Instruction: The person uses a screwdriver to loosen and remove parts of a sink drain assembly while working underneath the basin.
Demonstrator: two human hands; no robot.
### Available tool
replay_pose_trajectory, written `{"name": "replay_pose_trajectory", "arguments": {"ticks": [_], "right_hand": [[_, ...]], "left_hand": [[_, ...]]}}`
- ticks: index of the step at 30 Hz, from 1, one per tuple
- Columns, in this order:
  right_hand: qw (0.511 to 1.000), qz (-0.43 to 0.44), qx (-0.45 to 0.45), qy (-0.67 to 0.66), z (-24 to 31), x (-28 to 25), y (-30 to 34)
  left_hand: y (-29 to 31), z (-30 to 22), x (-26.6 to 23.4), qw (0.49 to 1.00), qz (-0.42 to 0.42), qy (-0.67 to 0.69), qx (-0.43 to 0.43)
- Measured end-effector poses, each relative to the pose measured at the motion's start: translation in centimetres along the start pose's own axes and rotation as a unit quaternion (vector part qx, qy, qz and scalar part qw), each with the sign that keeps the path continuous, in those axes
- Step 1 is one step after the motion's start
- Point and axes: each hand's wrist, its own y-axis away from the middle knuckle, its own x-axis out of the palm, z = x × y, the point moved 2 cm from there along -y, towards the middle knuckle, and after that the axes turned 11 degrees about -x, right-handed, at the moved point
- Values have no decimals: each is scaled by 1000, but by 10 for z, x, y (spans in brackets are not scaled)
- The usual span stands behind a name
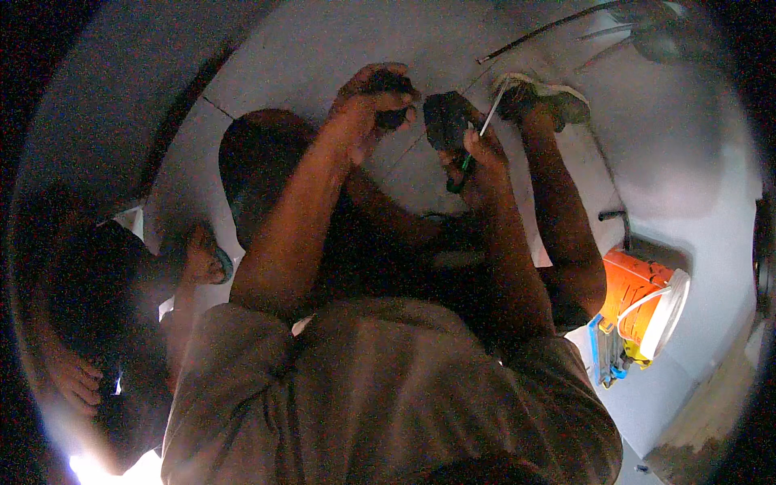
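Observation:
My left hand [365, 109] is raised at the upper middle, its fingers curled round a small dark object [394, 87] whose kind I cannot make out. Just right of it, my right hand [483, 162] is closed on a screwdriver [488, 120] with a pale shaft pointing up and a dark, partly green handle. The same hand also has a black, boxy piece [444, 117] against its fingers, with a gap between it and the left hand's object. Dim light hides the details of both dark pieces.
At right an orange bucket [626, 283] with a white rim lies tilted, blue and yellow tools beside it. A black cable [550, 32] crosses the top right. My shod foot [550, 101] is near my right hand. Another person's hand [77, 384] and sandalled foot [206, 257] are at left.

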Motion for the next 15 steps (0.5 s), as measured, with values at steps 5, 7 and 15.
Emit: {"name": "replay_pose_trajectory", "arguments": {"ticks": [5,7,15], "right_hand": [[985,51,-76,149,30,25,15],[977,80,-102,167,30,23,12],[931,145,-161,293,26,17,2]], "left_hand": [[32,-1,19,995,50,-79,31],[29,3,17,987,104,-102,67],[19,13,17,987,127,-67,75]]}}
